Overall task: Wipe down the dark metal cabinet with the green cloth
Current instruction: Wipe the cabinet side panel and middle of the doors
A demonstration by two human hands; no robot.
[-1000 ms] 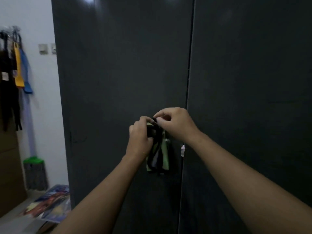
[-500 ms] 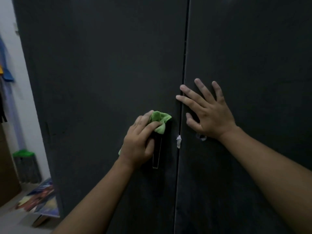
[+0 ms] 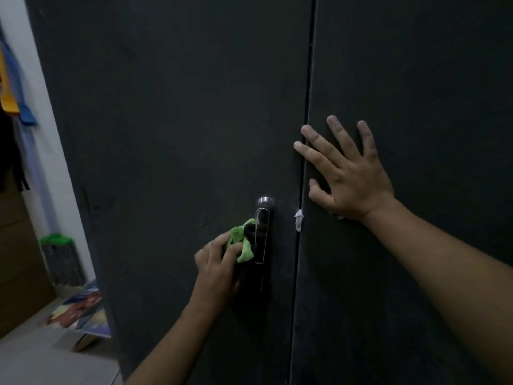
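The dark metal cabinet (image 3: 177, 120) fills most of the head view, its two doors meeting at a vertical seam. A metal lever handle (image 3: 263, 232) hangs on the left door near the seam. My left hand (image 3: 218, 269) clutches the bunched green cloth (image 3: 240, 243) and presses it to the left door just left of the handle. My right hand (image 3: 347, 173) lies flat on the right door with its fingers spread, fingertips reaching the seam. A small white scrap (image 3: 298, 219) sticks out of the seam below that hand.
Left of the cabinet is a white wall with hanging blue and yellow items (image 3: 12, 87). A broom with a green head (image 3: 59, 257) leans there. Colourful printed sheets (image 3: 83, 312) lie on the floor by the cabinet's left corner.
My left hand slid down and left with the cloth, uncovering the handle. A second ago both hands were bunching the cloth at the handle; my right hand has since flattened on the right door.
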